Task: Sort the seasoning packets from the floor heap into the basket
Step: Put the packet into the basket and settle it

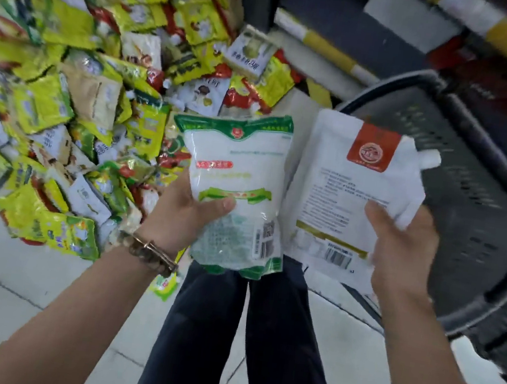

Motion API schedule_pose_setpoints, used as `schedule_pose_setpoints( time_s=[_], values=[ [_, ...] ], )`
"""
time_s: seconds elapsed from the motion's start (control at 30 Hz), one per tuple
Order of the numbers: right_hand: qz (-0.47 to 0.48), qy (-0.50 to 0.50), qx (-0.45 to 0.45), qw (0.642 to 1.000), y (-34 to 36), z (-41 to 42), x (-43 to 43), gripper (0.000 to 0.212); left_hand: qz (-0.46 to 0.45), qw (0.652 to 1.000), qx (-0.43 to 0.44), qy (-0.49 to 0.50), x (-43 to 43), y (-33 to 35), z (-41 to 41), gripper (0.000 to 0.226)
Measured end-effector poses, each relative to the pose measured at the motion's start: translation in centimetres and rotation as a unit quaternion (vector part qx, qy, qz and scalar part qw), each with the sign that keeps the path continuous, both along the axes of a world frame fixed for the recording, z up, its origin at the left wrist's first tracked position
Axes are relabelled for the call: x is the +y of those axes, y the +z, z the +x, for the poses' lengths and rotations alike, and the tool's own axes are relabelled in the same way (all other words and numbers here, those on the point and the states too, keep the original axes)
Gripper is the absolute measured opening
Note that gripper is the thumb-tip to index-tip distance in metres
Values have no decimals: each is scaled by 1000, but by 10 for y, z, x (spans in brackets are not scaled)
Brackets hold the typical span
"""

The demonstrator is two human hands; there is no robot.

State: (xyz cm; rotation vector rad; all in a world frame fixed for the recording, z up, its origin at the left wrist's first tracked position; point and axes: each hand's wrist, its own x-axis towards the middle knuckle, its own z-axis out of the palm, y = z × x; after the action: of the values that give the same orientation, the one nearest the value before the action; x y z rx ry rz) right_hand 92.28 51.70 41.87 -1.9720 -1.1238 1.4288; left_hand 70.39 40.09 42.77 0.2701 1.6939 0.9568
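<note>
Head view: left hand (189, 212) grips green-trimmed packet (240, 186), right hand (400, 248) grips white spouted pouch (354, 186), side by side above floor (21, 283). Packet heap (76, 76) far left, dark basket (485, 198) right.

The left hand (192, 212) grips a clear packet with green trim (236, 186), thumb pressed across its front, a barcode showing near its lower edge. The right hand (401, 245) holds a white spouted pouch (353, 189) bearing a red square label and a barcode, thumb on its face. The 2 packets sit side by side, edges nearly touching, above dark trouser legs (244, 337). A beaded bracelet (152, 251) circles the left wrist. To the left, a heap of yellow, green and white seasoning packets (73, 95) covers the pale tiled floor (21, 283). To the right stands a dark plastic basket (485, 204), its image blurred.
</note>
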Motion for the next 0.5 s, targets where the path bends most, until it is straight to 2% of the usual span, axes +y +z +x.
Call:
schedule_pose_setpoints(
  time_s=[0.17,0.27,0.37,0.43,0.5],
  values=[
    [-11,-133,-66,989,-16,95,30,20,16,988,70,-137,66,-24,60,40],
    [-53,-195,-79,976,-57,131,35,30,15,978,96,-185,92,-56,97,42],
    [-95,-220,-95,966,-109,147,38,34,-46,967,107,-228,117,-100,127,43],
    [-123,-209,-145,959,-141,158,42,38,-113,955,107,-253,134,-138,145,43],
    [-149,-188,-162,957,-172,167,47,42,-139,946,106,-272,152,-178,159,39]
  ],
)
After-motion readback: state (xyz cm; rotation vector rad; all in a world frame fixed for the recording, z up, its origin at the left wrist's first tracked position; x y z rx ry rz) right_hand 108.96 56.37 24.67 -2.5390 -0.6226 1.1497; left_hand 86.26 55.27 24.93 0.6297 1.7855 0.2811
